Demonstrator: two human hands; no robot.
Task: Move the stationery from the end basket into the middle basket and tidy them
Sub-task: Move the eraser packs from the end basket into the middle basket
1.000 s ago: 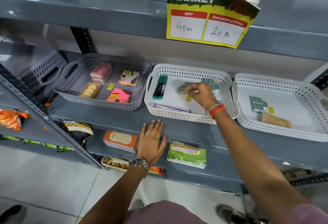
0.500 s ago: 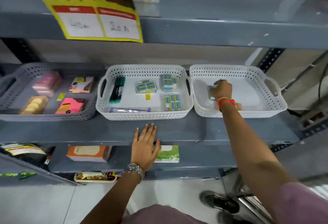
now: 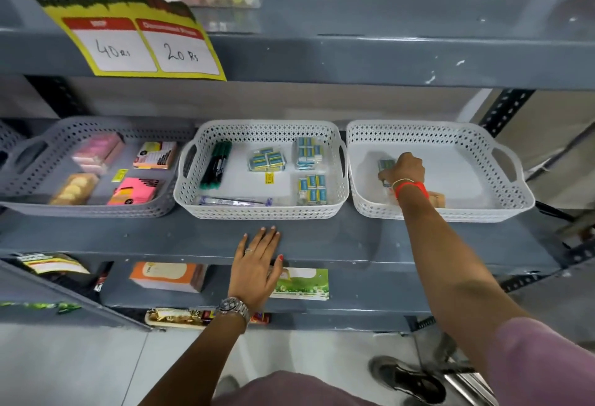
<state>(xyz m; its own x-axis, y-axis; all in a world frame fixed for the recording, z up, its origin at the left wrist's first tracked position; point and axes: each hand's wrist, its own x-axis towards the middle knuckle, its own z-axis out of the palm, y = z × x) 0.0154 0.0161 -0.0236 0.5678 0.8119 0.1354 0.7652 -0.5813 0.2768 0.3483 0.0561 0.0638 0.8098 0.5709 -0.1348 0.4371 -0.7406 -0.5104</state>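
Three baskets are set in a row on the shelf (image 3: 322,238). In the middle basket (image 3: 264,209), markers (image 3: 216,164) lie at 9 o'clock, eraser packs (image 3: 267,160) at 1 and 4 o'clock. The end basket (image 3: 450,212) is placed at its 3 o'clock.

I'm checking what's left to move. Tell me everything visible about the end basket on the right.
The end basket is white, plastic-looking, rectangular and shallow, with perforated walls and a cut-out handle at each short end. It sits level on the grey shelf, right of the middle basket, nearly touching it. The right hand reaches inside onto a blue-labelled packet; a brown item lies near the front wall.
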